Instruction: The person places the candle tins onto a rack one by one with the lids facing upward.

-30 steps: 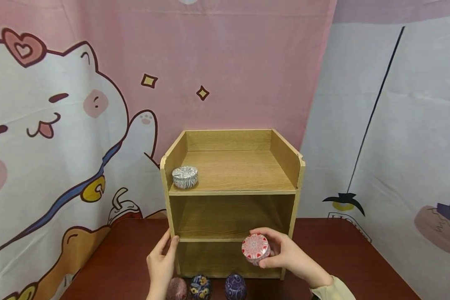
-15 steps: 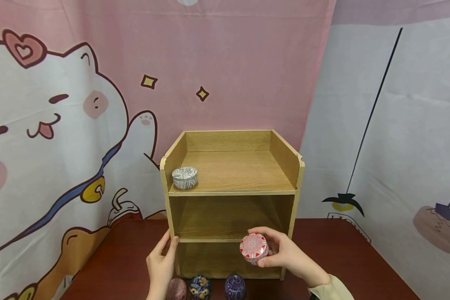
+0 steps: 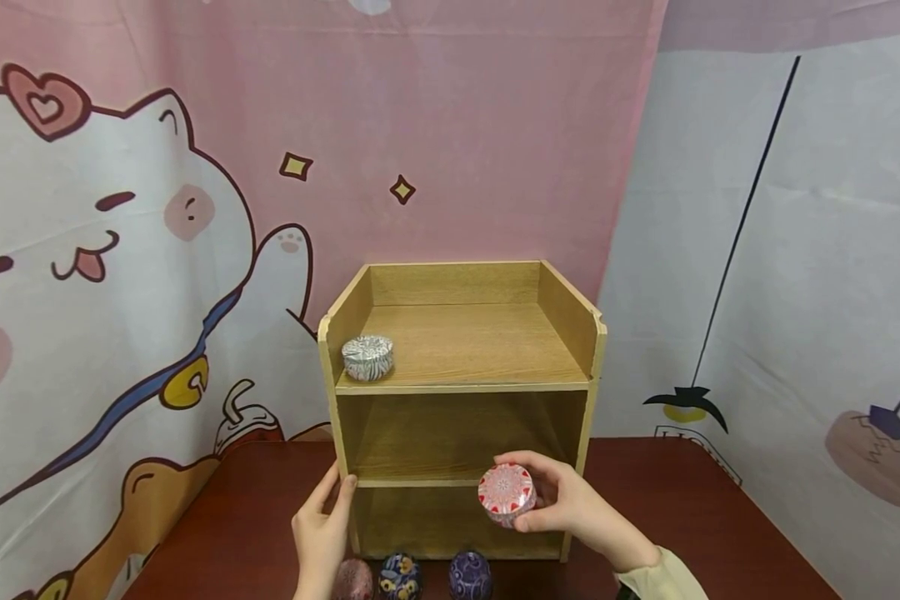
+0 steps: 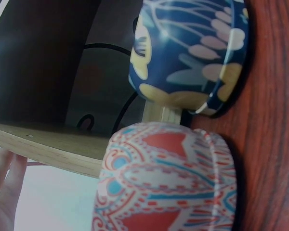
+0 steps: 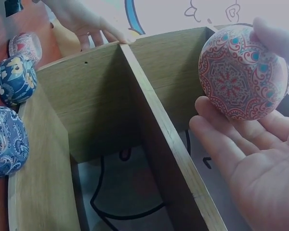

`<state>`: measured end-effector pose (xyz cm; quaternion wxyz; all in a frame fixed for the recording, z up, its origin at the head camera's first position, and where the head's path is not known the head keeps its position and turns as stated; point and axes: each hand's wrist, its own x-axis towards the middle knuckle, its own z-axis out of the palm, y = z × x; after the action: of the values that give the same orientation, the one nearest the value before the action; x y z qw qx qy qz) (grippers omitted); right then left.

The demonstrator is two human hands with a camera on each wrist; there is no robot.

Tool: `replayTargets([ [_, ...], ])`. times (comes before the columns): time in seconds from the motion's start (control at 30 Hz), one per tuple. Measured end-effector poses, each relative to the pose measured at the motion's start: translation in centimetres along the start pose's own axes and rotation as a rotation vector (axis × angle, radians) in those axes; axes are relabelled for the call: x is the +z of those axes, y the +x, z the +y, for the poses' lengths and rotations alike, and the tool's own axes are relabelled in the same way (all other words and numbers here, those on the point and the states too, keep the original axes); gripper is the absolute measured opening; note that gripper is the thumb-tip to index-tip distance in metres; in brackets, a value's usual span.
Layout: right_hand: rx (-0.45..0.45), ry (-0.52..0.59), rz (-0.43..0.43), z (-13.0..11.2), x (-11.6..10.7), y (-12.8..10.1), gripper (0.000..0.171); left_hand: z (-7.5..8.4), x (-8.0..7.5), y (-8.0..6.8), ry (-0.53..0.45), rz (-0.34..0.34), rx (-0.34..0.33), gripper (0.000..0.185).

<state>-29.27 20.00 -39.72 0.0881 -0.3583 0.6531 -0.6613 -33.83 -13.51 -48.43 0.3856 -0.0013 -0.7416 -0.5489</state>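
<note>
Right hand (image 3: 577, 504) fingers clamped round red-patterned tin (image 3: 506, 490), before wooden shelf (image 3: 461, 387) middle opening. Left hand (image 3: 322, 521) fingers straight, resting on shelf's left edge.

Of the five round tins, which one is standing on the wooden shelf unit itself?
The silver zebra-striped tin, at the left of the top shelf. The right hand holds the red-and-white tin; the three others stand on the table.

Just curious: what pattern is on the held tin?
Red-and-white mandala on the tin; right wrist view.
</note>
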Motion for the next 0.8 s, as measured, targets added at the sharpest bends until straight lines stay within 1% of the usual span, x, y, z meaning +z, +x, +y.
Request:
replayTargets([
  [0.1, -0.010, -0.010, 0.005, -0.09, 0.05, 0.08, 0.065, 0.02, 0.01, 0.03, 0.001, -0.004, -0.001, 0.036],
  [0.33, -0.017, -0.042, 0.022, -0.33, 0.06, 0.14, 0.062, 0.22, -0.17, 0.01, -0.001, -0.022, -0.028, 0.038],
  [0.6, -0.037, -0.055, 0.032, -0.45, 0.15, 0.41, 0.065, 0.08, -0.05, 0.01, 0.013, -0.005, -0.010, 0.036],
  [0.8, -0.034, -0.072, 0.034, -0.94, 0.18, 0.67, 0.063, 0.00, -0.02, 0.00, 0.000, -0.005, -0.018, 0.037],
])
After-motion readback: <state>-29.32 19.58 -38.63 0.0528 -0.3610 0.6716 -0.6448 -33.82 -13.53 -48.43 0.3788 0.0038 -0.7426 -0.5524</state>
